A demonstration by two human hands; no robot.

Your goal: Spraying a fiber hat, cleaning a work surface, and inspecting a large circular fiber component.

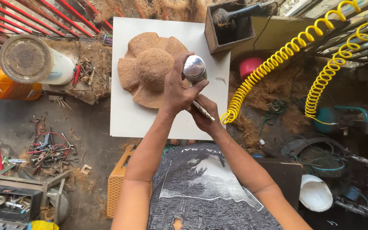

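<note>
Left hand (176,91) wraps the spray gun's metal cup (194,69); right hand (202,114) grips the gun body (202,110) beneath it, both closed tight. They hover over the fibre hat (150,68) lying on the white board (124,119). A twist could loosen the cup and spill onto the hat, I judge. Yellow coiled hose (260,72) trails right; tools (47,149) litter the concrete floor (5,123).
</note>
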